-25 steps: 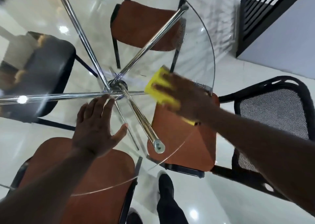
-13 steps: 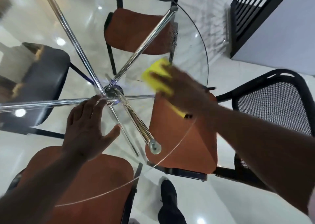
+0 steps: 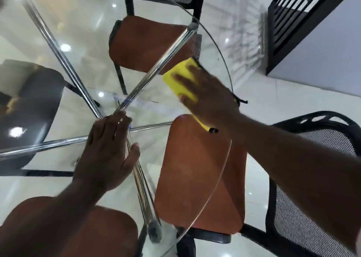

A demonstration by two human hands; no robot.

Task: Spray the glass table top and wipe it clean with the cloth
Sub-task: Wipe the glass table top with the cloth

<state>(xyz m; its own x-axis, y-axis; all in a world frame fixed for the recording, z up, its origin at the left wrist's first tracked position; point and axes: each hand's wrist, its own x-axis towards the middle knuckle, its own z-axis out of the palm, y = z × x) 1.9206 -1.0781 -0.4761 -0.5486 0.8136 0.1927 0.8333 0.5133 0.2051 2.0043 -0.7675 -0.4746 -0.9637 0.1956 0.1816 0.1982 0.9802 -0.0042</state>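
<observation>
The round glass table top (image 3: 218, 184) fills the view, and its chrome legs (image 3: 156, 69) show through it, crossing at the middle. My right hand (image 3: 209, 96) presses a yellow cloth (image 3: 178, 79) flat on the glass near the far right rim, fingers spread over it. A corner of the cloth sticks out under my wrist. My left hand (image 3: 109, 151) lies flat on the glass over the centre hub, fingers apart, holding nothing. No spray bottle is in view.
Chairs with orange seats stand under the table at the far side (image 3: 150, 43), the right (image 3: 201, 174) and the near left (image 3: 101, 235). A black mesh chair back (image 3: 312, 159) is at the right. A dark seat (image 3: 31, 108) shows at the left. A black railing (image 3: 297, 22) stands at the upper right.
My right hand has slid the yellow cloth across the glass away from me toward the far right rim. My left hand stays planted near the centre hub.
</observation>
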